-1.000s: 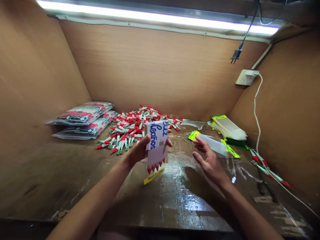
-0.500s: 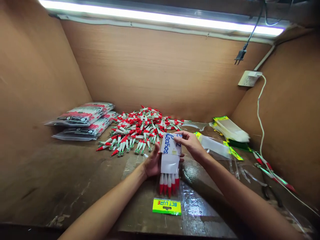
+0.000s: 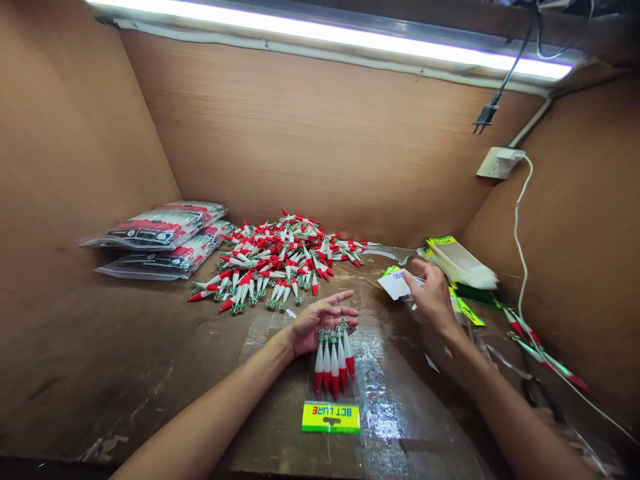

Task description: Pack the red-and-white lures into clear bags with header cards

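Several red-and-white squid lures [image 3: 333,367] lie side by side in a clear bag, red tips toward me and green hook crowns at the far end. The bag's yellow-and-green header [image 3: 331,419] faces me upside down. Against the hook end rests my left hand [image 3: 323,323], palm up, its fingers stretched out. My right hand [image 3: 431,293] is off to the right, pinching a white card [image 3: 395,285] with blue writing. Part of a flat bag shows beneath that card.
Loose lures form a pile [image 3: 285,253] at the back. Filled plastic bags [image 3: 150,233] are stacked on the left. Flat header bags [image 3: 457,263] lie at the back right, near a white cord [image 3: 520,247] and a few lures. A black plug [image 3: 485,117] hangs above.
The white card has come away from the lures and moved right and back in my right hand, uncovering the hooks. My left hand has opened out beside the bag.
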`<state>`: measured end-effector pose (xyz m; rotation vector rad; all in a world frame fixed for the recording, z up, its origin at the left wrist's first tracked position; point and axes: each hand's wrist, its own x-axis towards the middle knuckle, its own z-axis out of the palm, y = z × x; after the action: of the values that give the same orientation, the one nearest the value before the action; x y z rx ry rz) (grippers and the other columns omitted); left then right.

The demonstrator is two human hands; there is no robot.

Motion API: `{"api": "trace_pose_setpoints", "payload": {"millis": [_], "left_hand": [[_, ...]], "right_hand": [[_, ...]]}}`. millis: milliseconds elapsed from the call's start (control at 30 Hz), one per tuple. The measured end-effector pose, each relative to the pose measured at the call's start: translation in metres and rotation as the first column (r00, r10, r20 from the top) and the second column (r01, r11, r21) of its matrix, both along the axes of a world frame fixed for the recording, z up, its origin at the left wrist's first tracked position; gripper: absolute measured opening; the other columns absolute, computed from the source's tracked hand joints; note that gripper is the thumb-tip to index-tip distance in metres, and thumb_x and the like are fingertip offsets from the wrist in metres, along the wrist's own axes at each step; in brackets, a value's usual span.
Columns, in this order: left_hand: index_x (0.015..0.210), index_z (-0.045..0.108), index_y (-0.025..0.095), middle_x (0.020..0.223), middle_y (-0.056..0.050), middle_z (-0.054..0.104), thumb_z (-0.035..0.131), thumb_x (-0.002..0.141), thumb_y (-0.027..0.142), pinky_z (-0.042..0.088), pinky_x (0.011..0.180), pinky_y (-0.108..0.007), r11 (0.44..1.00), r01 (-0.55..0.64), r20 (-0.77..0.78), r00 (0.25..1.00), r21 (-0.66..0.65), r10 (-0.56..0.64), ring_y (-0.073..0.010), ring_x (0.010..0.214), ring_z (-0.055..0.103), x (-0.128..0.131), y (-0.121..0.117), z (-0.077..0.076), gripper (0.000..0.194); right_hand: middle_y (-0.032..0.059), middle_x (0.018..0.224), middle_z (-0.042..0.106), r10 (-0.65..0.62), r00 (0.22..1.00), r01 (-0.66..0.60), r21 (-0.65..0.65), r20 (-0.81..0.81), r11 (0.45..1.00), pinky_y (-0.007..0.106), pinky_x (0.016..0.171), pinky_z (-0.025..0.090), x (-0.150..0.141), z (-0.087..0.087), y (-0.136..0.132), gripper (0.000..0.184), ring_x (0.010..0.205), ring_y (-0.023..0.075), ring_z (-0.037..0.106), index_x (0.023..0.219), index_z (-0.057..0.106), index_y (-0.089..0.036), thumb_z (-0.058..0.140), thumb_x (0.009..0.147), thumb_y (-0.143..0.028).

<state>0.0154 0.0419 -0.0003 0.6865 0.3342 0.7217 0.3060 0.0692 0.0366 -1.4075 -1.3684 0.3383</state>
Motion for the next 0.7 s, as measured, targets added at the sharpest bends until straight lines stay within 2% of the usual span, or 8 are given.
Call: {"api": "trace_pose_setpoints", "payload": {"millis": [33, 67, 133, 167, 200, 400, 567, 700], "left_hand": [[0.141, 0.049, 0.016, 0.109, -0.012, 0.071, 0.061, 0.082, 0.011, 0.049, 0.095, -0.041, 1.0, -0.025, 0.005, 1.0, 0.012, 0.025, -0.0248, 0.098, 0.071, -0.001, 0.001, 0.003, 0.061], [0.142, 0.048, 0.017, 0.109, -0.012, 0.071, 0.06, 0.082, 0.011, 0.049, 0.094, -0.039, 0.998, -0.053, 0.01, 0.999, 0.031, 0.053, -0.0241, 0.097, 0.071, -0.001, 0.002, 0.005, 0.061], [0.142, 0.048, 0.019, 0.109, -0.011, 0.071, 0.061, 0.083, 0.011, 0.05, 0.09, -0.036, 0.989, -0.115, 0.016, 0.993, 0.091, 0.114, -0.0234, 0.098, 0.07, -0.002, 0.002, 0.012, 0.061], [0.143, 0.047, 0.019, 0.109, -0.011, 0.071, 0.062, 0.085, 0.013, 0.05, 0.09, -0.036, 0.981, -0.148, 0.024, 0.989, 0.126, 0.146, -0.0237, 0.1, 0.069, -0.002, 0.001, 0.016, 0.061], [0.144, 0.046, 0.02, 0.111, -0.011, 0.071, 0.063, 0.086, 0.016, 0.049, 0.092, -0.036, 0.971, -0.181, 0.037, 0.984, 0.158, 0.177, -0.0244, 0.103, 0.068, -0.002, -0.001, 0.02, 0.06], [0.142, 0.048, 0.021, 0.127, -0.015, 0.063, 0.058, 0.092, 0.06, 0.05, 0.093, -0.041, 0.938, -0.299, -0.012, 0.952, 0.177, 0.306, -0.0286, 0.113, 0.062, -0.002, -0.007, 0.024, 0.064], [0.118, 0.066, 0.015, 0.112, -0.013, 0.069, 0.084, 0.075, 0.043, 0.053, 0.08, -0.035, 0.938, -0.126, -0.331, 0.913, 0.322, 0.237, -0.026, 0.092, 0.069, 0.0, -0.003, 0.005, 0.054], [0.103, 0.071, 0.013, 0.098, -0.009, 0.073, 0.088, 0.07, 0.038, 0.051, 0.072, -0.028, 0.888, -0.148, -0.407, 0.847, 0.436, 0.341, -0.021, 0.081, 0.068, 0.008, -0.006, -0.006, 0.045]], "right_hand": [[0.0118, 0.101, 0.071, 0.135, 0.989, -0.128, -0.101, 0.061, 0.987, 0.039, 0.078, 0.049, -0.01, -0.004, -0.011, 0.045, 0.087, 0.0265, 0.061, 0.099, 0.074, -0.017, 0.068, 0.078, -0.056], [0.0081, 0.085, 0.072, 0.364, 0.93, -0.339, -0.266, 0.047, 0.902, 0.035, 0.069, 0.048, -0.024, -0.008, -0.023, 0.041, 0.075, 0.0232, 0.06, 0.088, 0.075, -0.018, 0.064, 0.083, -0.057], [0.0033, 0.075, 0.07, 0.685, 0.711, -0.668, -0.458, -0.16, 0.586, 0.027, 0.055, 0.043, -0.056, -0.017, -0.046, 0.04, 0.062, 0.0179, 0.057, 0.09, 0.076, -0.019, 0.062, 0.086, -0.056], [0.0026, 0.079, 0.071, 0.742, 0.622, -0.751, -0.461, -0.25, 0.473, 0.025, 0.053, 0.041, -0.071, -0.021, -0.055, 0.037, 0.062, 0.0168, 0.056, 0.096, 0.076, -0.019, 0.064, 0.086, -0.053], [0.0024, 0.081, 0.071, 0.757, 0.578, -0.793, -0.429, -0.306, 0.433, 0.024, 0.053, 0.04, -0.084, -0.025, -0.062, 0.035, 0.063, 0.0162, 0.056, 0.096, 0.075, -0.019, 0.066, 0.085, -0.051], [0.0024, 0.078, 0.069, 0.634, 0.624, -0.78, -0.309, -0.457, 0.545, 0.023, 0.051, 0.04, -0.1, -0.032, -0.064, 0.033, 0.058, 0.0135, 0.054, 0.09, 0.073, -0.016, 0.07, 0.083, -0.048], [0.0034, 0.087, 0.071, 0.505, 0.654, -0.706, -0.215, -0.563, 0.675, 0.024, 0.051, 0.044, -0.084, -0.028, -0.055, 0.04, 0.061, 0.0144, 0.058, 0.103, 0.07, -0.018, 0.077, 0.076, -0.046], [0.0034, 0.084, 0.071, 0.457, 0.639, -0.693, -0.205, -0.619, 0.691, 0.023, 0.053, 0.044, -0.079, -0.03, -0.051, 0.033, 0.062, 0.0135, 0.059, 0.095, 0.072, -0.017, 0.08, 0.071, -0.037]]}}
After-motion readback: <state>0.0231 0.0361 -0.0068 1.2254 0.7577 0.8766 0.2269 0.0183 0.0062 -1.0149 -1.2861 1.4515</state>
